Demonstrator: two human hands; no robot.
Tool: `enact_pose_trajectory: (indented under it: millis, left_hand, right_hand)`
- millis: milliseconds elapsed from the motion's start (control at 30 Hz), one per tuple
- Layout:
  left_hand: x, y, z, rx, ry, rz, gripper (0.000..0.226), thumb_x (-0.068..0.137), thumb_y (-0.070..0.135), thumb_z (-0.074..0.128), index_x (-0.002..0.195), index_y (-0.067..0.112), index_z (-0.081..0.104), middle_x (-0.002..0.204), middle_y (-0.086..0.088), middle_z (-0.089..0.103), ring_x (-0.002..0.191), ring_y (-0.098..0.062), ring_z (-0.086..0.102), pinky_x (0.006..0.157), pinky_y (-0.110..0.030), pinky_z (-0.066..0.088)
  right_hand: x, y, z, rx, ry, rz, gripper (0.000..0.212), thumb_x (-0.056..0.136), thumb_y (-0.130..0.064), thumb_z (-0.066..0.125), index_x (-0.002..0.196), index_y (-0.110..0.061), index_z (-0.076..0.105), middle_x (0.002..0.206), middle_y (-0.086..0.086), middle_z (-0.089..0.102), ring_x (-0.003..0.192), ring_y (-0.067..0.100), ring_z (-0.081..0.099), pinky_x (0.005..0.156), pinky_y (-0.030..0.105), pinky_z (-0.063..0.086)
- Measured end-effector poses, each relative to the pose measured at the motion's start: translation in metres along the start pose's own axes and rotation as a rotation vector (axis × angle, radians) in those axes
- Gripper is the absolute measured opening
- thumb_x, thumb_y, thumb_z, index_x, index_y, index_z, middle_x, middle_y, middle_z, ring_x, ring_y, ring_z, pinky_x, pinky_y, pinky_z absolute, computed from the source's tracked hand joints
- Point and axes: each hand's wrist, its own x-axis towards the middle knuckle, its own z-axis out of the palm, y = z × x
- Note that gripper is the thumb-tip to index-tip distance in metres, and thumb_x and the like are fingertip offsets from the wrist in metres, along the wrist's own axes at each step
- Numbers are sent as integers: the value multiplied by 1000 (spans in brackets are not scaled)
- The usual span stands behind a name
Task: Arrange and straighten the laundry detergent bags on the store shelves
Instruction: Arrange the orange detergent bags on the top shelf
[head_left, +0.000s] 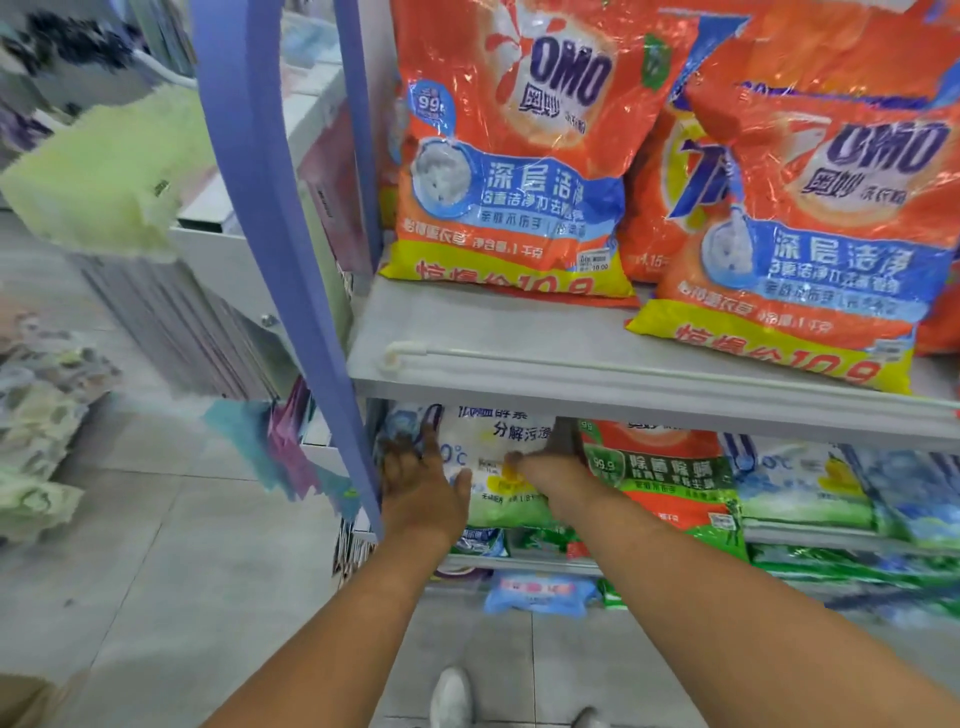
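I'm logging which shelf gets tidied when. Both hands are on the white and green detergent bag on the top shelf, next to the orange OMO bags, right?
Not quite. Both the left hand and the right hand are on the white and green detergent bag, but it stands on the shelf below the grey shelf board that carries the orange OMO bags, as the head view shows.

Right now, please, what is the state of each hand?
Left hand: open, fingers spread on the white-and-blue detergent bag.
Right hand: on the same bag; grip cannot be told.

Glossy crinkled plastic — detergent bags (511, 156)
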Motion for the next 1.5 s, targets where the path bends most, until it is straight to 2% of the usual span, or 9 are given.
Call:
enact_pose_trajectory:
  millis: [100, 300, 433, 600, 833, 1000, 1233, 1333, 1500]
  left_hand:
    - [0, 2, -1, -59, 26, 10, 80, 100, 61, 33, 161, 24, -3, 169, -13, 3, 155, -35, -2, 125, -44, 13]
    - [-1, 5, -13, -390, 170, -22, 56, 94, 60, 52, 135, 22, 57, 138, -14, 53, 133, -34, 42, 104, -41, 45]
    - [-14, 4, -6, -340, 66, -29, 82, 81, 69, 64, 144, 23, 39, 142, -11, 35, 137, -32, 35, 107, -37, 40]
    - [-13, 6, -1, -624, -106, -145, 87, 77, 64, 74, 136, 17, 29, 136, -14, 53, 122, -35, 56, 95, -40, 50]
    - [-11, 8, -4, -568, -14, -117, 58, 85, 50, 73, 129, 15, 58, 123, -5, 67, 115, -30, 63, 85, -30, 47]
    - [1, 3, -8, -992, -368, -208, 58, 74, 59, 80, 113, 18, 66, 111, 4, 69, 108, -20, 62, 95, -34, 46]
    - [0, 6, 0, -1012, -303, -162, 15, 96, 30, 66, 104, 17, 68, 107, -4, 73, 100, -22, 67, 93, -35, 52]
    - [-5, 8, -1, -1047, -283, -169, 9, 98, 22, 63, 105, 18, 66, 105, -4, 74, 96, -20, 67, 85, -32, 52]
    - [-4, 2, 0, -1264, -449, -263, 73, 65, 51, 91, 126, 32, 56, 118, 1, 73, 111, -24, 67, 96, -48, 55]
  right_hand:
    - [-9, -21, -17, 74, 41, 53, 76, 84, -13, 77, 148, -7, 35, 147, 12, 48, 122, 29, 56, 87, 33, 55]
    - [-39, -27, -58, 265, -1, -49, 22, 96, -19, 64, 111, -4, 68, 111, 5, 66, 102, 24, 61, 100, 35, 46]
    - [-53, -1, -78, 222, 102, -91, 10, 95, -11, 65, 104, -14, 66, 123, 7, 67, 104, 20, 61, 88, 26, 42]
    - [-55, 40, -92, 221, -33, 155, 55, 93, -19, 70, 143, -8, 48, 152, 12, 47, 134, 32, 47, 105, 36, 37]
    - [-65, 23, -98, 385, -228, 219, 22, 94, -27, 68, 113, -20, 60, 110, 2, 64, 77, 5, 56, 58, 22, 45]
    - [-67, 16, -97, 336, -129, 126, 38, 93, -30, 69, 128, -16, 60, 137, 4, 60, 121, 21, 51, 110, 41, 32]
    - [-72, 2, -100, 464, -209, 261, 60, 94, -36, 68, 146, -13, 48, 161, 9, 33, 150, 29, 24, 120, 47, 14]
    - [-68, 3, -91, 425, -140, 199, 61, 88, -37, 74, 140, -11, 54, 154, 10, 45, 143, 27, 37, 115, 44, 25]
    - [-65, 8, -88, 425, -49, 105, 46, 89, -23, 76, 129, -7, 62, 119, 3, 64, 113, 19, 55, 90, 30, 35]
